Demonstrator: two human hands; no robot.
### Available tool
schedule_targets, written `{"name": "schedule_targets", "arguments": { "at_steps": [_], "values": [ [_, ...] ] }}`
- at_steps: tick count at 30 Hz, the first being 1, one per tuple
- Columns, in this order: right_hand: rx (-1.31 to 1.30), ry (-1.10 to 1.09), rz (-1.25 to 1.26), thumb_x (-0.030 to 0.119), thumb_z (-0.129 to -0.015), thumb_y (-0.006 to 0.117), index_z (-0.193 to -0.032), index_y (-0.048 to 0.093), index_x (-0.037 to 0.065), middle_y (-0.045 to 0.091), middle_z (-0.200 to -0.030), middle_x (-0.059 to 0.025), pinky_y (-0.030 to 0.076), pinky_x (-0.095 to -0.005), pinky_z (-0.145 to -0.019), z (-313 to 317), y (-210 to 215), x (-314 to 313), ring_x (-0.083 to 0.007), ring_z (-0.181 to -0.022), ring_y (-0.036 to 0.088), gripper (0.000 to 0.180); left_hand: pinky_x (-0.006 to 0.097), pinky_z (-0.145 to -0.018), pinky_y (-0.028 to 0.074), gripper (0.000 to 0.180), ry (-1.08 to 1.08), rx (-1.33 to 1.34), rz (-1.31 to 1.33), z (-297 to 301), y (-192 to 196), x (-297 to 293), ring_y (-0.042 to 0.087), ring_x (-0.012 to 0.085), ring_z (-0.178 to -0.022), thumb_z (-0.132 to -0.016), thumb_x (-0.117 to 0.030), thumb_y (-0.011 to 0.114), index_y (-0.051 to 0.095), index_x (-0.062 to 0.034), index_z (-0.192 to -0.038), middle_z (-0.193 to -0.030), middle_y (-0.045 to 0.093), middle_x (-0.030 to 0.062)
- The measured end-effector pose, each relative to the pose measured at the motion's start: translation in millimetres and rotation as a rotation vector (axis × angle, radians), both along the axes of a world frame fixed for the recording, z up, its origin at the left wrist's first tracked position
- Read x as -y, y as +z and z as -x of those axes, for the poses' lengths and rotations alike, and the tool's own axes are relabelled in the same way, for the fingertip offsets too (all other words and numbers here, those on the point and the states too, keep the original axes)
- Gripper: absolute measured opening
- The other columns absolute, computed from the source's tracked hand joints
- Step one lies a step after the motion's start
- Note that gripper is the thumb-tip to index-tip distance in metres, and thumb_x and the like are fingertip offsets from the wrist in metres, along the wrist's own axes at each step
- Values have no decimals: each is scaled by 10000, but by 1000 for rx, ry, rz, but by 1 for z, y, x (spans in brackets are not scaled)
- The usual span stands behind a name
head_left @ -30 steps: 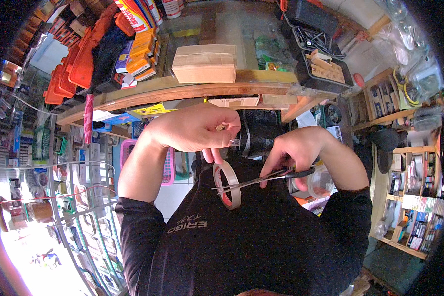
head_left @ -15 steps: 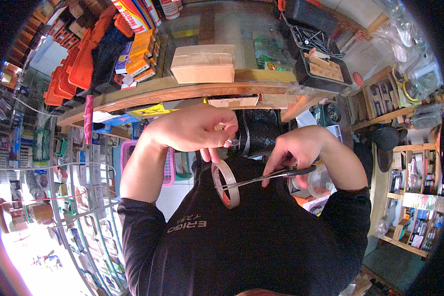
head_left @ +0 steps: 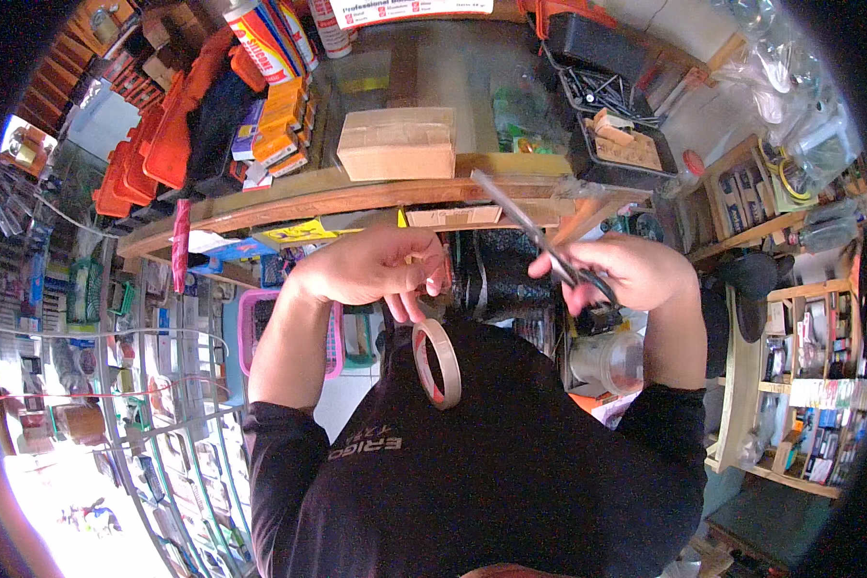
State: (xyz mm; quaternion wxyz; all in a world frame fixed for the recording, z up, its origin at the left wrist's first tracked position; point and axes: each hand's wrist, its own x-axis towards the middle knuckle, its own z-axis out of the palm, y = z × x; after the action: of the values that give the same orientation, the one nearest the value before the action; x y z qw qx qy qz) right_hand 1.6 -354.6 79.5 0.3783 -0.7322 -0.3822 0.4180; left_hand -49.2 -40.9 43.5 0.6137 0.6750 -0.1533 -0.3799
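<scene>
My left hand (head_left: 376,268) is closed in front of my chest, and a tan roll of tape (head_left: 437,362) hangs from its fingers. My right hand (head_left: 636,275) grips a pair of black-handled scissors (head_left: 539,241) whose blades point up and to the left, away from the tape. Between the two hands stands a black roll of material (head_left: 496,275) under the wooden counter edge (head_left: 289,202).
A brown cardboard box (head_left: 397,144) sits on the counter, with orange boxes (head_left: 279,125) and spray cans to its left and a black tray of nails (head_left: 607,91) to its right. A pink basket (head_left: 260,328) and wire racks stand at the left, wooden shelves (head_left: 790,318) at the right.
The scissors were at the tape roll, lying level across it. My right hand has swung them up and to the right, clear of the tape, blades now pointing upward.
</scene>
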Motion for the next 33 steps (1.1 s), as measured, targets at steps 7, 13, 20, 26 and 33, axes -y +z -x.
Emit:
{"name": "schedule_targets", "arguments": {
  "at_steps": [7,13,20,26,33],
  "values": [
    [946,-470,119,93,-848,578,-1173,516,56,655,-896,-194,493,-452,-699,-29,-56,-40,-381,-790,637,333,241,-577,539,288,9,28,71,4,-6,-7,674,167,-722,-959,-319,510,513,-33,-994,-960,590,61],
    [900,-604,311,213,-802,670,-964,508,38,632,-821,-220,473,-504,-711,-56,-59,-83,-412,-820,616,288,227,-573,529,222,38,81,98,11,-12,-17,675,159,-725,-958,-250,506,509,-30,-984,-948,598,66],
    [869,-556,347,257,-751,717,-952,584,22,655,-891,-186,506,-446,-756,-81,-46,-97,-375,-891,626,337,236,-595,538,67,116,43,126,18,-17,-24,675,166,-737,-898,-89,505,472,-43,-935,-961,592,75],
    [866,-418,314,224,-742,718,-905,631,-19,655,-908,-232,518,-451,-778,-92,-49,-88,-379,-881,640,305,254,-633,546,95,92,93,63,20,-15,-27,673,178,-772,-909,-106,508,476,-31,-958,-991,574,76],
    [893,-502,-76,170,-802,668,-933,638,27,644,-832,-148,501,-380,-667,-48,-46,-70,-288,-766,643,197,258,-648,551,102,126,57,108,18,-23,-30,673,181,-776,-909,-94,494,485,-28,-987,-1008,574,74]
  ]
}}
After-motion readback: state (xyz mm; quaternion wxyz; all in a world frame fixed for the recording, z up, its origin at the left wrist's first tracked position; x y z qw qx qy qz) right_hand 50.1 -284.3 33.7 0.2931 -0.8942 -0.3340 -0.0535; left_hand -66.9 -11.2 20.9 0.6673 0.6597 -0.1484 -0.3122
